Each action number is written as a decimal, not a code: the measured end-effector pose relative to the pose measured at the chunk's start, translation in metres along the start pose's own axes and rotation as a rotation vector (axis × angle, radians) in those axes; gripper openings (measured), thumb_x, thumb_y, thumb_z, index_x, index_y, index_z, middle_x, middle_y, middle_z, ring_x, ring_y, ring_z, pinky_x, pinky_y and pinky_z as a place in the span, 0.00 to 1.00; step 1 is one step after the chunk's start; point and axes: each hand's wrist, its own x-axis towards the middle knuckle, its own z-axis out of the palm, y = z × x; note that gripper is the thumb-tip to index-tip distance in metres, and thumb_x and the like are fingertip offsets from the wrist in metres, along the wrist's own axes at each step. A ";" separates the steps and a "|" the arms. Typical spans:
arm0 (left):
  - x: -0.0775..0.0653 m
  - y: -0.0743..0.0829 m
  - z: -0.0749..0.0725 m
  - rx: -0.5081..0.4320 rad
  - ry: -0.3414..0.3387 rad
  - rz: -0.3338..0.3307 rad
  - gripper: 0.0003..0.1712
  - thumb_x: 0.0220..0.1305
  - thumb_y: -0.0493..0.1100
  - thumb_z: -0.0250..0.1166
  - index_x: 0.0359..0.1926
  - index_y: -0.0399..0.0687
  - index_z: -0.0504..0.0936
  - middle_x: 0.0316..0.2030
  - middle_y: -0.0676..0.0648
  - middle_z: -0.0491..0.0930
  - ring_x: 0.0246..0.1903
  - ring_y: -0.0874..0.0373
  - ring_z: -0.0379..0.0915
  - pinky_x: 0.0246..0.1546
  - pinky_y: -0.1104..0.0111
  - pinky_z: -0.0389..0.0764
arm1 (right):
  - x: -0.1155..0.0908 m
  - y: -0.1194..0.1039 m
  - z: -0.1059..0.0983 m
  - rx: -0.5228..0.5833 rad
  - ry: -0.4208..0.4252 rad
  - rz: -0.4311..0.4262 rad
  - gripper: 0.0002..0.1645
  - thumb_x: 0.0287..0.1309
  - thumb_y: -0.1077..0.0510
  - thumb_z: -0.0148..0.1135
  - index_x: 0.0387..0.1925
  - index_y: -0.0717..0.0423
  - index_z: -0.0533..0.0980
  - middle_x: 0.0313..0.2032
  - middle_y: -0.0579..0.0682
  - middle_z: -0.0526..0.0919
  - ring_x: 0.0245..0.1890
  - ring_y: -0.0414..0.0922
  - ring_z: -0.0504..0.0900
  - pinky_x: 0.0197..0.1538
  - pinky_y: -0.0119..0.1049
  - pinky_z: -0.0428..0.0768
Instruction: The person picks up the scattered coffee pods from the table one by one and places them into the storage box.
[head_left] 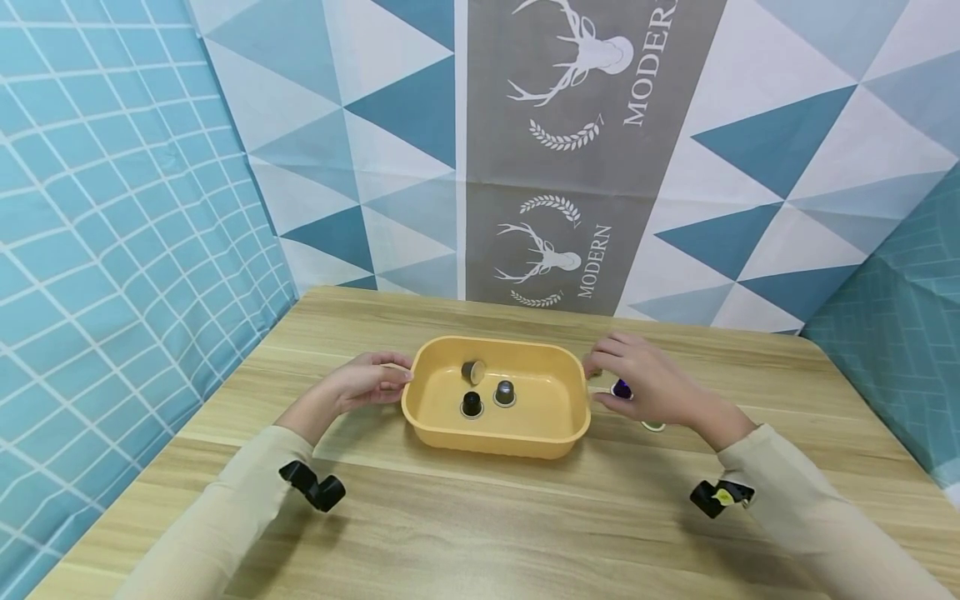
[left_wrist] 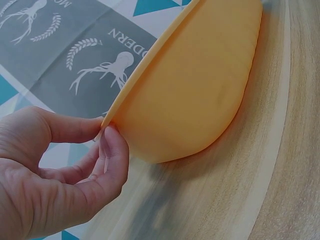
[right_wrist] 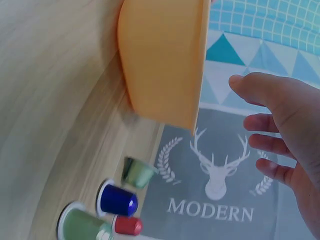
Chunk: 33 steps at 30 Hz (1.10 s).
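Observation:
A yellow plastic tub [head_left: 487,444] sits on the wooden table. Inside it, a black coffee capsule [head_left: 472,404] and a grey coffee capsule [head_left: 505,392] stand rim down, while a third capsule [head_left: 472,372] lies on its side. My left hand [head_left: 369,382] pinches the tub's left rim between thumb and fingers, clearly seen in the left wrist view. By the tub's right end is my right hand [head_left: 648,383]; in the right wrist view its thumb and fingers are spread, apart from the rim, holding nothing.
Beyond the tub's right end, partly hidden by my right hand in the head view, are a blue capsule [right_wrist: 117,200], a red capsule [right_wrist: 128,225] and two green capsules, one nearer [right_wrist: 82,225] and one farther [right_wrist: 139,172]. A patterned cloth [head_left: 540,167] hangs behind the table [head_left: 480,525].

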 end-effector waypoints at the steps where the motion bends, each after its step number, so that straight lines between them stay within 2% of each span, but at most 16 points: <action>1: 0.000 0.000 0.000 -0.002 0.000 -0.001 0.20 0.66 0.35 0.57 0.56 0.34 0.65 0.31 0.53 0.77 0.31 0.66 0.75 0.36 0.76 0.81 | -0.003 0.001 -0.001 0.000 -0.006 0.010 0.19 0.38 0.57 0.77 0.35 0.50 0.77 0.35 0.43 0.78 0.40 0.41 0.73 0.44 0.41 0.76; 6: -0.001 0.000 0.001 0.004 0.004 -0.006 0.20 0.66 0.34 0.57 0.57 0.34 0.65 0.31 0.53 0.77 0.30 0.66 0.75 0.35 0.77 0.81 | -0.015 0.002 -0.003 -0.020 -0.036 0.051 0.17 0.40 0.57 0.75 0.35 0.49 0.77 0.35 0.43 0.78 0.41 0.41 0.73 0.45 0.42 0.76; 8: 0.000 0.000 0.001 0.009 0.003 -0.006 0.20 0.66 0.34 0.57 0.57 0.34 0.65 0.31 0.53 0.77 0.30 0.66 0.75 0.36 0.76 0.81 | -0.020 0.003 -0.003 -0.028 -0.041 0.057 0.14 0.45 0.54 0.73 0.34 0.50 0.77 0.35 0.42 0.78 0.40 0.40 0.73 0.44 0.41 0.76; 10: 0.000 0.000 0.001 0.014 0.002 -0.006 0.20 0.66 0.35 0.57 0.57 0.33 0.65 0.31 0.53 0.77 0.30 0.66 0.75 0.36 0.76 0.81 | -0.026 0.004 -0.002 -0.026 -0.037 0.055 0.11 0.55 0.49 0.67 0.34 0.50 0.77 0.34 0.42 0.77 0.39 0.39 0.72 0.43 0.40 0.76; 12: 0.000 0.000 0.001 0.016 0.004 -0.008 0.20 0.66 0.35 0.57 0.57 0.33 0.65 0.31 0.53 0.77 0.30 0.66 0.75 0.36 0.76 0.81 | -0.031 0.007 0.000 -0.028 -0.031 0.047 0.15 0.62 0.43 0.57 0.34 0.50 0.77 0.33 0.42 0.77 0.37 0.38 0.71 0.41 0.38 0.75; 14: -0.001 0.000 0.001 0.017 0.006 -0.009 0.20 0.66 0.35 0.57 0.57 0.33 0.65 0.30 0.53 0.77 0.30 0.66 0.75 0.35 0.76 0.81 | -0.035 0.009 0.001 -0.028 -0.022 0.036 0.22 0.65 0.39 0.47 0.33 0.50 0.76 0.33 0.42 0.76 0.36 0.38 0.70 0.40 0.37 0.74; 16: -0.001 0.001 0.001 0.017 0.007 -0.007 0.20 0.66 0.35 0.57 0.57 0.34 0.65 0.30 0.53 0.77 0.30 0.66 0.75 0.35 0.77 0.81 | -0.039 0.011 0.002 -0.033 -0.017 0.028 0.24 0.65 0.38 0.43 0.33 0.50 0.76 0.33 0.42 0.76 0.36 0.38 0.70 0.40 0.37 0.74; 21: -0.002 0.003 0.002 0.017 0.009 -0.004 0.19 0.66 0.34 0.57 0.55 0.34 0.66 0.30 0.54 0.76 0.29 0.67 0.74 0.35 0.77 0.81 | -0.050 0.014 0.004 -0.044 -0.033 0.049 0.23 0.64 0.39 0.48 0.34 0.52 0.77 0.35 0.43 0.79 0.37 0.40 0.73 0.41 0.41 0.76; 26: -0.002 0.003 0.003 0.025 0.014 -0.005 0.19 0.66 0.34 0.57 0.55 0.34 0.66 0.29 0.54 0.76 0.29 0.67 0.74 0.35 0.77 0.81 | -0.061 0.017 0.005 -0.067 -0.045 0.081 0.25 0.65 0.37 0.44 0.33 0.50 0.77 0.36 0.42 0.79 0.36 0.39 0.72 0.39 0.38 0.75; 28: -0.001 0.002 0.003 0.030 0.016 -0.006 0.19 0.66 0.35 0.57 0.56 0.34 0.66 0.29 0.54 0.76 0.29 0.67 0.74 0.35 0.77 0.81 | -0.065 0.018 0.006 -0.071 -0.044 0.090 0.18 0.64 0.41 0.53 0.33 0.49 0.77 0.35 0.42 0.79 0.35 0.38 0.72 0.38 0.38 0.75; 30: -0.001 0.002 0.002 0.035 0.017 -0.006 0.20 0.66 0.35 0.57 0.56 0.34 0.66 0.29 0.54 0.76 0.29 0.67 0.74 0.35 0.77 0.81 | -0.068 0.019 0.007 -0.072 -0.046 0.102 0.11 0.55 0.48 0.67 0.33 0.50 0.78 0.35 0.42 0.79 0.35 0.38 0.73 0.37 0.38 0.76; 33: -0.001 0.002 0.002 0.037 0.017 -0.003 0.20 0.66 0.35 0.57 0.56 0.34 0.66 0.30 0.54 0.77 0.29 0.67 0.74 0.35 0.77 0.81 | -0.073 0.020 0.009 -0.081 -0.053 0.125 0.18 0.37 0.58 0.77 0.32 0.49 0.78 0.34 0.41 0.79 0.34 0.38 0.74 0.38 0.39 0.76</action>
